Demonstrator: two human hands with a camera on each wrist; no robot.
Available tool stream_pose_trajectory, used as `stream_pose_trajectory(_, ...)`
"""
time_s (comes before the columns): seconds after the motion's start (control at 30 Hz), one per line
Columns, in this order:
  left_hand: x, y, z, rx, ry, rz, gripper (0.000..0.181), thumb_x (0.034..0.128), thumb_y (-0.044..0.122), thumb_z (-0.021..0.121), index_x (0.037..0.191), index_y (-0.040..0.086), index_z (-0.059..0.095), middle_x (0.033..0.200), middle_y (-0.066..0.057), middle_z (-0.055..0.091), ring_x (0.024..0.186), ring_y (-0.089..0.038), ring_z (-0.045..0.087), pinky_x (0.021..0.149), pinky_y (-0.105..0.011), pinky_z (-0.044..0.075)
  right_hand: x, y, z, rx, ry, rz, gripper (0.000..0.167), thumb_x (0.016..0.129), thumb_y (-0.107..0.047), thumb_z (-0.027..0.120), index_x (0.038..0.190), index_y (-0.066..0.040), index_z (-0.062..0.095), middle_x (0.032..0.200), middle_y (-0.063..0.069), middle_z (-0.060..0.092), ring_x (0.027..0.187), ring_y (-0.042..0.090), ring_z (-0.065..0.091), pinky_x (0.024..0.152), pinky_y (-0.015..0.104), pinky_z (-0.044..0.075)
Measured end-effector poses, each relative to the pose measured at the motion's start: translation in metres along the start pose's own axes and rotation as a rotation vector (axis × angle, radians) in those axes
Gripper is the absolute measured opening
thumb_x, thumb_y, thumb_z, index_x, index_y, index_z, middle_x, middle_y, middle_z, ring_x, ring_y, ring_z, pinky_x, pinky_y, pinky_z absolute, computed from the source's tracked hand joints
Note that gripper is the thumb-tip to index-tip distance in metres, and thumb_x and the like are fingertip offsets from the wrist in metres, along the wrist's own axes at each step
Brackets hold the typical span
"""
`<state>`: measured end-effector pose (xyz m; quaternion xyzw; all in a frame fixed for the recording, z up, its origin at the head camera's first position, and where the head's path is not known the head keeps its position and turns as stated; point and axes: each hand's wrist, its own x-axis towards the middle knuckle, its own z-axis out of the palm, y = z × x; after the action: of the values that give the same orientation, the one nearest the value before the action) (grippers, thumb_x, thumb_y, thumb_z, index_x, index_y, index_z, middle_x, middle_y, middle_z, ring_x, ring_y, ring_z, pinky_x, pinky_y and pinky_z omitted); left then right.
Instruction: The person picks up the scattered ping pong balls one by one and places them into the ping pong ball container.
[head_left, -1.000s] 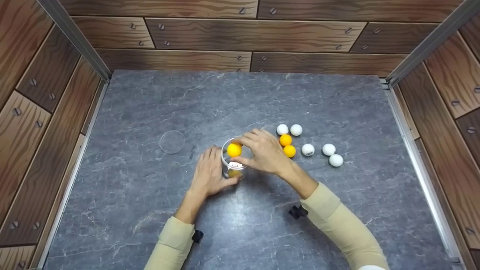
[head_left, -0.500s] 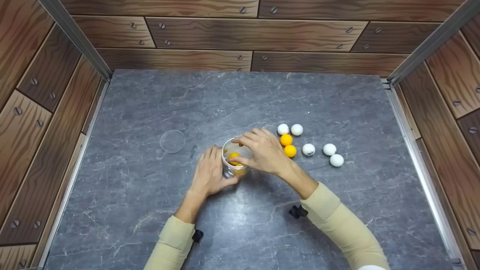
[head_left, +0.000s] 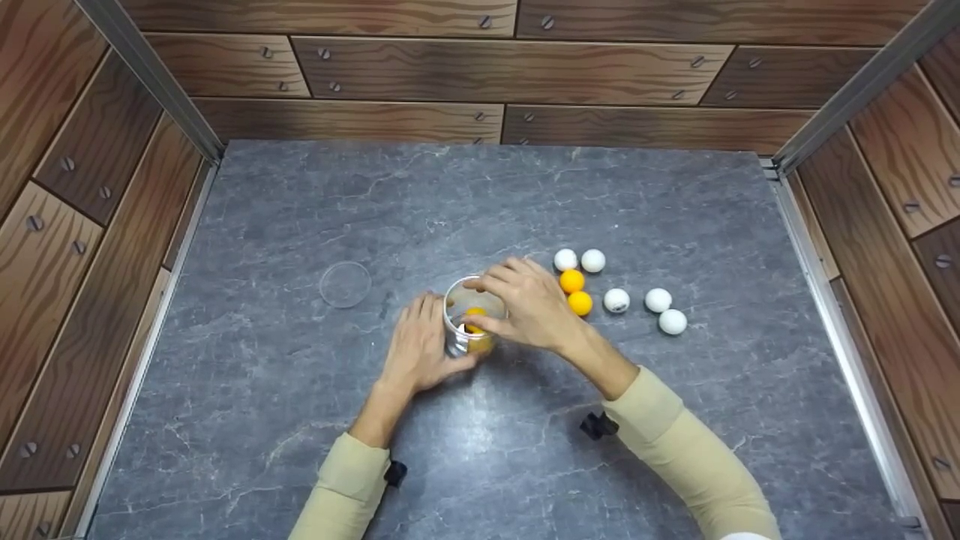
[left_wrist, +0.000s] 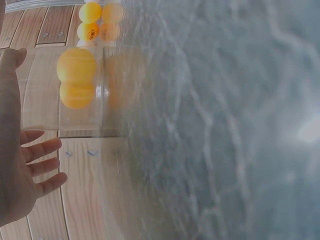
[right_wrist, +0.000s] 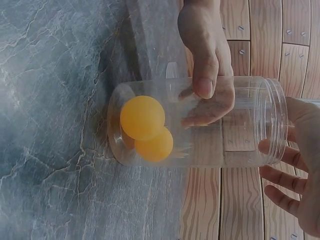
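A clear plastic jar [head_left: 448, 313] with a threaded neck stands upright on the table. Two orange table tennis balls [right_wrist: 145, 120] lie at its bottom, best seen in the right wrist view. My left hand [head_left: 424, 349] grips the jar from the left, thumb across its near side; its fingers [right_wrist: 207, 112] show behind the clear wall. Over the mouth hovers my right hand [head_left: 529, 304], thumb and fingers spread apart at the rim with no ball between them. Just right of that hand are two more orange balls [head_left: 571, 281] and several white balls [head_left: 616, 301].
A clear round disc, apparently a lid [head_left: 345, 285], lies flat on the table left of the jar. Wood-patterned walls [head_left: 510, 71] with metal corner rails surround the grey marbled table [head_left: 420, 202] at the back and sides.
The orange ball that my right fingers pinched at the mouth has been let go and dropped to the jar's bottom. Both hands keep almost the same place; the loose balls have not moved.
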<state>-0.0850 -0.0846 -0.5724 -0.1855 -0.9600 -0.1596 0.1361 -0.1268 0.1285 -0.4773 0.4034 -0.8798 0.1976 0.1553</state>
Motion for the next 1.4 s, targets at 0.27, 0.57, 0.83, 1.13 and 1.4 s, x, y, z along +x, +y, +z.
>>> stream_pose_trajectory(0.27, -0.001, 0.000, 0.000, -0.017, 0.008, 0.005, 0.097, 0.0745, 0.077, 0.068, 0.131, 0.000, 0.055, 0.123, -0.017, 0.065, 0.115, -0.033, 0.061, 0.093, -0.046, 0.053, -0.003, 0.001, -0.005, 0.031, 0.057, -0.034, 0.047, 0.090, -0.051, 0.078, 0.122, -0.017, 0.077, 0.109, 0.000, 0.078, 0.101, 0.022, 0.069, 0.091, 0.039, 0.056)
stream_pose_trajectory(0.57, -0.002, -0.001, 0.000, -0.057, -0.010, -0.010, 0.102, 0.0756, 0.079, 0.070, 0.134, -0.002, 0.053, 0.125, -0.018, 0.063, 0.116, -0.034, 0.060, 0.093, -0.047, 0.053, -0.011, 0.009, -0.017, -0.020, 0.102, -0.026, 0.055, 0.092, -0.061, 0.069, 0.125, -0.017, 0.074, 0.115, 0.003, 0.077, 0.106, 0.023, 0.069, 0.097, 0.042, 0.054)
stream_pose_trajectory(0.83, -0.002, -0.001, 0.000, -0.033, -0.008, -0.002, 0.104, 0.0764, 0.082, 0.065, 0.136, -0.003, 0.053, 0.126, -0.019, 0.064, 0.118, -0.035, 0.061, 0.095, -0.048, 0.052, -0.024, 0.018, -0.028, -0.069, 0.089, -0.016, 0.062, 0.087, -0.062, 0.073, 0.130, -0.017, 0.072, 0.118, 0.003, 0.076, 0.107, 0.024, 0.069, 0.092, 0.041, 0.055)
stream_pose_trajectory(1.13, -0.001, -0.001, 0.000, -0.036, 0.002, 0.000, 0.102, 0.0756, 0.082, 0.064, 0.133, -0.001, 0.054, 0.124, -0.017, 0.064, 0.117, -0.034, 0.061, 0.093, -0.047, 0.052, -0.041, 0.027, -0.036, -0.121, 0.074, 0.010, 0.068, 0.086, -0.066, 0.073, 0.135, -0.019, 0.069, 0.120, 0.001, 0.075, 0.107, 0.024, 0.068, 0.090, 0.040, 0.055)
stream_pose_trajectory(1.4, -0.001, 0.000, 0.000, -0.027, -0.003, -0.008, 0.102, 0.0765, 0.082, 0.063, 0.134, -0.002, 0.055, 0.125, -0.017, 0.064, 0.116, -0.034, 0.060, 0.091, -0.045, 0.051, -0.057, 0.039, -0.042, -0.149, 0.078, 0.024, 0.072, 0.087, -0.068, 0.070, 0.138, -0.017, 0.068, 0.116, 0.003, 0.074, 0.105, 0.026, 0.067, 0.090, 0.043, 0.054)
